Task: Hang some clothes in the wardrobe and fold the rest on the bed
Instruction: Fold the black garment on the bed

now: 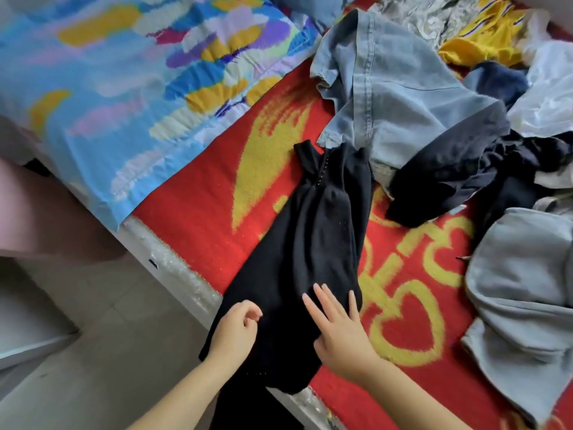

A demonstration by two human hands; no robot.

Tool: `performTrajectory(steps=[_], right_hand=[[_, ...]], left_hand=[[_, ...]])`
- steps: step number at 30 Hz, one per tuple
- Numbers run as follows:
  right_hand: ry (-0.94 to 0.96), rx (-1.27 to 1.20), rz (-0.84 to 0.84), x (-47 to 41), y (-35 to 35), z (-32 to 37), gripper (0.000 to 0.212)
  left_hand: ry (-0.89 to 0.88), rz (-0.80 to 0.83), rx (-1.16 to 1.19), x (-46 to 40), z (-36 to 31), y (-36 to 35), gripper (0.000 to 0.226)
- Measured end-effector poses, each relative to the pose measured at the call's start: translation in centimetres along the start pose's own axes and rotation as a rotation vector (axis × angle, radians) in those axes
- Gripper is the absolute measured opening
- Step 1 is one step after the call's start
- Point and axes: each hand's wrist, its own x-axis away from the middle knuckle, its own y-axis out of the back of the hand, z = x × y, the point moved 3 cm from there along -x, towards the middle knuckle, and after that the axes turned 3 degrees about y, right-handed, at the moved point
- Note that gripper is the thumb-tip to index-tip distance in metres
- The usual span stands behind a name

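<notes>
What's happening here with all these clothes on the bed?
A person is sorting laundry on a bed covered by a red and yellow blanket. A long black garment lies stretched across the blanket, its lower end hanging over the bed's edge. The right hand rests flat on it with fingers spread, while the left hand, loosely curled, hovers at its edge. A pile of unfolded clothes, including a light denim piece, waits farther back.

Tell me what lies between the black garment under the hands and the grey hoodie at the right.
In the head view, only the red blanket with its yellow pattern lies between the black garment and the grey hoodie.
</notes>
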Motion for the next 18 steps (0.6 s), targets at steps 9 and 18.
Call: performTrajectory(steps=[9, 18], right_hand=[[0.038, 0.365, 0.151, 1.7, -6.6, 3.6, 0.103], [0.024, -0.382, 0.173, 2.6, -0.5, 1.8, 0.037]], left_hand=[[0.232, -0.108, -0.141, -1.8, 5.6, 1.0, 0.070], [0.477, 0.582, 0.401, 2.6, 2.2, 4.6, 0.032]])
